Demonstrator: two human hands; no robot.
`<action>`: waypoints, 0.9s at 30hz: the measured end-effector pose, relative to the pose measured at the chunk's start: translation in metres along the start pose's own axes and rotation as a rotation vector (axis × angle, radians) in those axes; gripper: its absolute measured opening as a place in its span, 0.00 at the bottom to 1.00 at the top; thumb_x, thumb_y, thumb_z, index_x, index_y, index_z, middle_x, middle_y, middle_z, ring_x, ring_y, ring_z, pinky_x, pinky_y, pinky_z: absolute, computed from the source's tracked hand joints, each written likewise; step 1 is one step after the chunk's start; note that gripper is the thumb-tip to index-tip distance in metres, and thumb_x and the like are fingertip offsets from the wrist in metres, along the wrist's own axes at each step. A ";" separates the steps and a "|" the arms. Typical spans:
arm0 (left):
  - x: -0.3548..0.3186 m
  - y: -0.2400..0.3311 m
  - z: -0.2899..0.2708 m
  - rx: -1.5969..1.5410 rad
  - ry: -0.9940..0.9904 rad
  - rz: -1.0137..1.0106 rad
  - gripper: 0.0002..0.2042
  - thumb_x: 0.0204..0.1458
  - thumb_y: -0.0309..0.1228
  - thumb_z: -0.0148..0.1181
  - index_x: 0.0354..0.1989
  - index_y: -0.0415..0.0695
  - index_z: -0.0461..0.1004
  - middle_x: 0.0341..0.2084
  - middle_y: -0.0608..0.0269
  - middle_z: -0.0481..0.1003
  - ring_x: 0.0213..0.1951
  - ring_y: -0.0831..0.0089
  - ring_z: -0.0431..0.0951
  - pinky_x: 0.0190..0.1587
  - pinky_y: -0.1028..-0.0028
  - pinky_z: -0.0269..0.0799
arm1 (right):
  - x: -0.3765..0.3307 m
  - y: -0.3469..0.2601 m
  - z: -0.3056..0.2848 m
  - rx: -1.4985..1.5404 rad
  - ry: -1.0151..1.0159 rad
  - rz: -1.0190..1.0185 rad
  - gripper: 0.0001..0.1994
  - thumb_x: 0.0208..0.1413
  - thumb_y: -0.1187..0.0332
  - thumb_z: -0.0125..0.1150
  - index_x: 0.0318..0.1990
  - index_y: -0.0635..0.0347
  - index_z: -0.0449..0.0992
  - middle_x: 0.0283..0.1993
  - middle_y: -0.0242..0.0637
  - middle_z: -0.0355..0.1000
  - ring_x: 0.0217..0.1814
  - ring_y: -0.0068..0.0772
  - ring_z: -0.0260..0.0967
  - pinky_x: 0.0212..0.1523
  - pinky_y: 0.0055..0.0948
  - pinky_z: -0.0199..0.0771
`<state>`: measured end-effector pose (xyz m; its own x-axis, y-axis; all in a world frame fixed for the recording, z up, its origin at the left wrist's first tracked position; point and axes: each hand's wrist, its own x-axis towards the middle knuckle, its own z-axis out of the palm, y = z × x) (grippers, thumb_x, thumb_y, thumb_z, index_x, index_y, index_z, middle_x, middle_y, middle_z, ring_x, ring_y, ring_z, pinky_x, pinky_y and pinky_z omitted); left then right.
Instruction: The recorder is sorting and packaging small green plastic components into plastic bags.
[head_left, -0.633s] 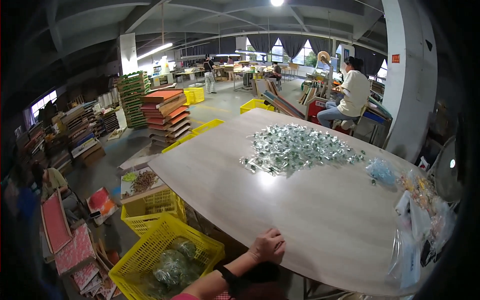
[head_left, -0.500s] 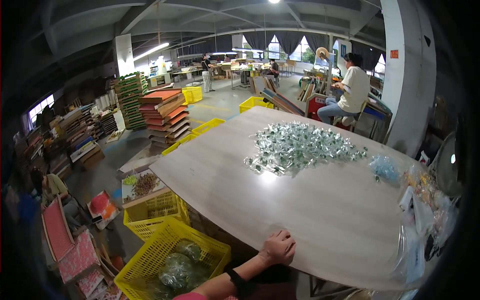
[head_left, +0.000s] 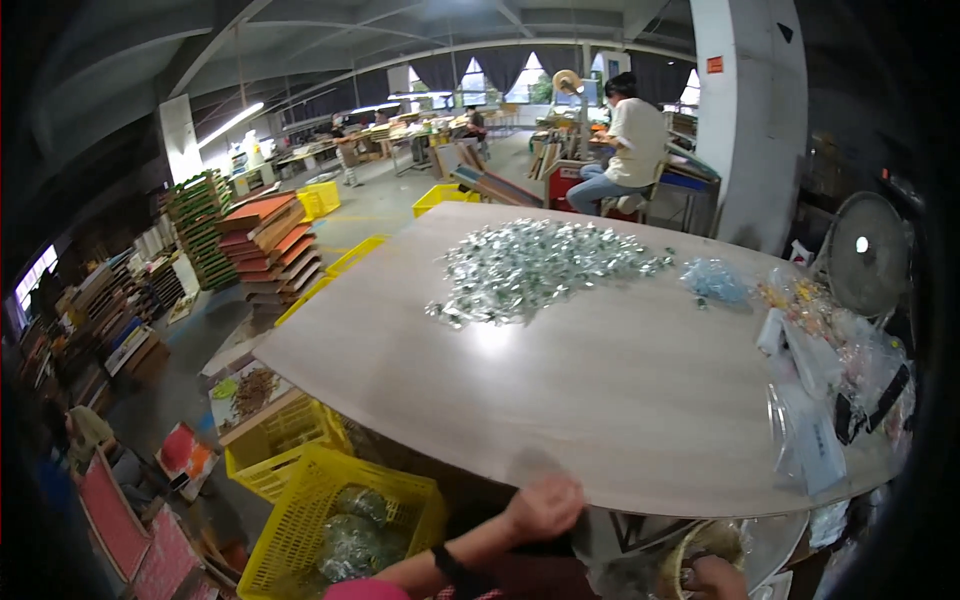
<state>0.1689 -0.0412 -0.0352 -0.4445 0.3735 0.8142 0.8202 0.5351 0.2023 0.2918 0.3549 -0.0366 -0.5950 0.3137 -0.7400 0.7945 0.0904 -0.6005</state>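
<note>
The table (head_left: 590,410) has a smooth, pale top with faint wood-like grain and a curved near edge. On its far half lies a wide, loose heap of small wrapped pieces (head_left: 555,265), in clear, shiny film with dark green bits. To the right of it there is a smaller, light blue crinkled pile (head_left: 716,280), and near the right edge lie soft, transparent plastic bags (head_left: 812,440). A yellow crate (head_left: 275,535) of perforated plastic stands below on the left, with rounded, glossy bundles (head_left: 350,545) inside.

The round container (head_left: 712,540), straw-coloured and seemingly woven, is at the lower right, just beyond the near table edge. The right hand (head_left: 720,578) reaches to it from below, over its rim; its fingers are mostly hidden, so I cannot tell if they grip.

The left forearm comes slanting from the lower left, with a black band (head_left: 458,570) at the wrist. The left hand (head_left: 546,507) is beside the table edge, fingers bent inward and blurred; I cannot tell whether it holds something.
</note>
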 end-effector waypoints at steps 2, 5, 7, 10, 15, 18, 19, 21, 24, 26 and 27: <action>-0.017 0.047 0.023 -0.471 -0.346 0.025 0.13 0.44 0.30 0.62 0.41 0.45 0.73 0.39 0.57 0.72 0.37 0.56 0.75 0.37 0.62 0.74 | 0.003 0.001 -0.018 -0.085 -0.019 -0.049 0.11 0.56 0.62 0.56 0.41 0.57 0.76 0.30 0.42 0.74 0.33 0.39 0.72 0.30 0.37 0.71; -0.042 0.109 0.055 -0.552 -0.975 -0.436 0.42 0.48 0.53 0.61 0.68 0.45 0.52 0.53 0.35 0.68 0.50 0.45 0.74 0.51 0.55 0.70 | 0.023 -0.008 -0.044 -0.228 -0.060 -0.138 0.12 0.56 0.61 0.56 0.43 0.57 0.76 0.31 0.42 0.74 0.34 0.40 0.73 0.31 0.37 0.71; -0.052 0.132 0.077 -0.746 -1.051 -0.621 0.33 0.54 0.53 0.57 0.61 0.42 0.63 0.39 0.45 0.77 0.40 0.55 0.79 0.40 0.60 0.74 | 0.037 -0.012 -0.048 -0.334 -0.105 -0.184 0.12 0.56 0.61 0.57 0.43 0.57 0.75 0.32 0.42 0.74 0.34 0.40 0.73 0.32 0.37 0.72; -0.065 0.132 0.114 -0.825 -1.049 -0.653 0.31 0.53 0.50 0.57 0.60 0.42 0.63 0.40 0.46 0.76 0.40 0.56 0.78 0.41 0.61 0.74 | 0.055 -0.012 -0.050 -0.496 -0.191 -0.233 0.13 0.56 0.61 0.57 0.45 0.58 0.75 0.33 0.42 0.74 0.35 0.41 0.73 0.34 0.37 0.72; -0.098 0.141 0.167 -1.045 -1.026 -0.789 0.27 0.53 0.44 0.57 0.58 0.42 0.65 0.43 0.49 0.75 0.42 0.58 0.77 0.42 0.64 0.74 | 0.078 0.006 -0.049 -0.777 -0.364 -0.276 0.15 0.56 0.60 0.58 0.47 0.58 0.75 0.34 0.43 0.74 0.36 0.42 0.74 0.37 0.37 0.73; -0.114 0.133 0.190 -1.161 -0.993 -0.873 0.25 0.53 0.40 0.56 0.57 0.42 0.65 0.44 0.50 0.74 0.43 0.60 0.77 0.43 0.65 0.74 | 0.090 0.011 -0.041 -0.946 -0.475 -0.321 0.16 0.56 0.60 0.59 0.48 0.58 0.74 0.35 0.43 0.74 0.37 0.43 0.74 0.38 0.37 0.73; -0.117 0.127 0.197 -1.198 -0.978 -0.895 0.24 0.53 0.39 0.56 0.57 0.41 0.65 0.45 0.51 0.73 0.43 0.60 0.76 0.43 0.65 0.74 | 0.094 0.009 -0.038 -1.002 -0.507 -0.342 0.17 0.56 0.60 0.59 0.49 0.59 0.74 0.36 0.43 0.74 0.37 0.43 0.74 0.39 0.37 0.73; -0.122 0.116 0.208 -1.265 -0.930 -0.951 0.23 0.53 0.36 0.56 0.56 0.41 0.66 0.46 0.52 0.73 0.44 0.61 0.76 0.43 0.66 0.74 | 0.103 0.003 -0.031 -1.128 -0.583 -0.391 0.18 0.56 0.59 0.59 0.50 0.59 0.74 0.36 0.43 0.74 0.37 0.43 0.74 0.40 0.37 0.74; -0.111 0.130 0.210 -1.395 -0.876 -1.028 0.21 0.53 0.33 0.56 0.55 0.41 0.67 0.48 0.54 0.72 0.45 0.62 0.75 0.44 0.68 0.75 | 0.096 0.008 -0.034 -1.305 -0.689 -0.430 0.19 0.56 0.59 0.60 0.51 0.59 0.73 0.37 0.43 0.74 0.38 0.44 0.75 0.41 0.37 0.74; -0.054 0.137 0.196 -1.283 -1.167 -1.073 0.23 0.54 0.34 0.55 0.58 0.40 0.64 0.50 0.53 0.71 0.48 0.63 0.74 0.49 0.66 0.72 | 0.066 0.016 -0.043 -1.336 -0.706 -0.427 0.19 0.56 0.59 0.60 0.51 0.59 0.73 0.38 0.43 0.74 0.38 0.44 0.75 0.42 0.37 0.74; -0.030 0.132 0.180 -1.123 -1.392 -1.141 0.26 0.54 0.36 0.53 0.61 0.39 0.61 0.53 0.52 0.70 0.51 0.64 0.72 0.54 0.64 0.69 | 0.031 0.003 -0.049 -0.835 -0.547 -0.598 0.15 0.58 0.63 0.57 0.49 0.61 0.73 0.36 0.40 0.73 0.37 0.38 0.74 0.40 0.34 0.74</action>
<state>0.2257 0.1550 -0.1312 -0.2567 0.7540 -0.6047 -0.3613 0.5054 0.7836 0.2821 0.4114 -0.0461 -0.7134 -0.4206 -0.5605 0.0811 0.7449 -0.6622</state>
